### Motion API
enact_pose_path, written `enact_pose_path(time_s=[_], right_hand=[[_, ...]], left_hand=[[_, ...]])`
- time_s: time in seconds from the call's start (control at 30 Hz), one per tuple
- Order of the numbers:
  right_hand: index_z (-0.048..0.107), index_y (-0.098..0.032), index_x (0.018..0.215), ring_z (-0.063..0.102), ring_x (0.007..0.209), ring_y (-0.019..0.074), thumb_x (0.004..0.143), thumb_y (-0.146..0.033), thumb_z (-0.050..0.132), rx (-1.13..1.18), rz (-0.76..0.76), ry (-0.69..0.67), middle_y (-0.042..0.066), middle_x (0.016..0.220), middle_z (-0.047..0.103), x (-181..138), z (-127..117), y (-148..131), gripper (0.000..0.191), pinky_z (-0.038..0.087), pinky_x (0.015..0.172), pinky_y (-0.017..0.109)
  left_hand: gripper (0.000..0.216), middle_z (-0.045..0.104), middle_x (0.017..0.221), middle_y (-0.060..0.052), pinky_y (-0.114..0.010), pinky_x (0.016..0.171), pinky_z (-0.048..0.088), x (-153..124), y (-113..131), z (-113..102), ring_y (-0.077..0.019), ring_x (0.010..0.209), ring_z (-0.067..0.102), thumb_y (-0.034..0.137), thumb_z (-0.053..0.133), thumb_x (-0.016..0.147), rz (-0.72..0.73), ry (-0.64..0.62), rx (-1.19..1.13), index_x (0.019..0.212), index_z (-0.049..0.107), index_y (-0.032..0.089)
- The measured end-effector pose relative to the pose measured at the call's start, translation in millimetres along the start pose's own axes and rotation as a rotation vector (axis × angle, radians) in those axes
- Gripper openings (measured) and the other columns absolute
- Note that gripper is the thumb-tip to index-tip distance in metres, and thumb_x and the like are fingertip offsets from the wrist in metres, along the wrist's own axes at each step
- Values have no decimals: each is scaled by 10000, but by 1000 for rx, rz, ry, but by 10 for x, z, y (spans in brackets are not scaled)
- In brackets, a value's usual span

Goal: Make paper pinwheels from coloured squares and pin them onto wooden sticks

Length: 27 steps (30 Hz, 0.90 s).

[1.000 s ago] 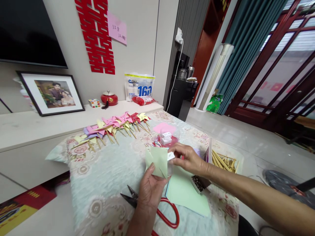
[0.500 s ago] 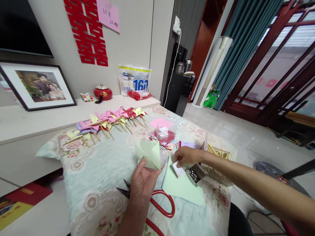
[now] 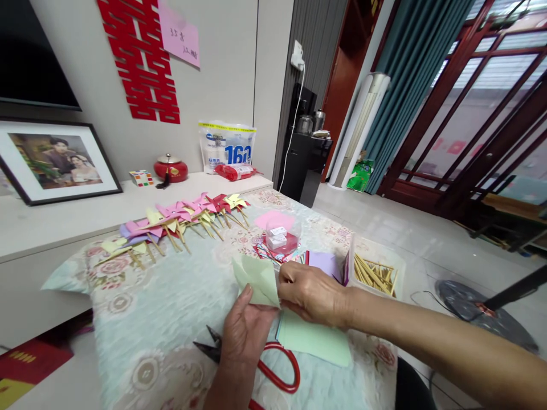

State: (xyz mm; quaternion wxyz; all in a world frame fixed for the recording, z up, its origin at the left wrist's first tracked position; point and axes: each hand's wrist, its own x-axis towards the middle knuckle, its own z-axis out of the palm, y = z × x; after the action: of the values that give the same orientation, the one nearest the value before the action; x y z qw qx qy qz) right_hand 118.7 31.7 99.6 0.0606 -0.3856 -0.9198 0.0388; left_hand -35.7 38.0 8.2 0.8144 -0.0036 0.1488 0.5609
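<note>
My left hand [image 3: 252,324] is closed on a pale green paper pinwheel [image 3: 258,282] with folded-in corners, the thumb pressing its near side. Close against the paper's right edge is my right hand [image 3: 310,290], its fingers curled together. What they pinch, if anything, is hidden. Below my right hand lies a stack of light green paper [image 3: 316,341]. Scissors with red handles [image 3: 293,370] lie partly under my left wrist, blades pointing left. The small box of metal pins seen earlier is hidden by my right hand.
Finished paper pinwheels [image 3: 179,213] on sticks lie along the table's far left. A clear round container [image 3: 290,234] with small white boxes stands beyond my hands. At right, a box [image 3: 350,259] holds thin wooden sticks [image 3: 376,273]. Purple paper [image 3: 322,265] lies nearby.
My right hand has moved left and up, from beside the pin box and a small white card to the edge of the green paper. My left hand keeps its hold; the view has shifted slightly.
</note>
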Motion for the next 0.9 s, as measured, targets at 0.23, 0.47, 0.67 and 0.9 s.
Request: enact_pose_path(time_s=[0.23, 0.47, 0.67, 0.9], right_hand=[[701, -181, 866, 616, 769, 152, 893, -171, 590, -149, 312, 6, 51, 908, 684, -89, -420, 494, 114, 406, 681, 237], [701, -143, 932, 672, 894, 224, 920, -263, 643, -358, 791, -249, 81, 937, 713, -139, -357, 1491, 134, 524, 771, 347], [606, -178, 1228, 648, 1049, 232, 957, -324, 621, -361, 913, -453, 92, 1242, 627, -86, -119, 1793, 307, 561, 875, 426], [604, -170, 1227, 653, 1037, 231, 954, -321, 627, -313, 917, -584, 89, 1229, 632, -58, -114, 1773, 313, 566, 865, 429]], left_hand=[[420, 763, 1044, -87, -533, 955, 510, -30, -4, 7, -246, 950, 714, 87, 524, 889, 69, 155, 32, 1270, 617, 241], [354, 765, 963, -72, -359, 750, 568, -12, -25, 79, -185, 837, 713, 76, 485, 909, 102, 233, 72, 1188, 649, 219], [409, 771, 902, -57, -346, 740, 575, 5, -39, 65, -175, 779, 710, 55, 478, 899, 110, 184, 71, 1242, 628, 220], [446, 771, 1015, -81, -332, 740, 580, 27, -55, 21, -203, 876, 728, 58, 499, 888, 112, 160, 83, 1292, 605, 216]])
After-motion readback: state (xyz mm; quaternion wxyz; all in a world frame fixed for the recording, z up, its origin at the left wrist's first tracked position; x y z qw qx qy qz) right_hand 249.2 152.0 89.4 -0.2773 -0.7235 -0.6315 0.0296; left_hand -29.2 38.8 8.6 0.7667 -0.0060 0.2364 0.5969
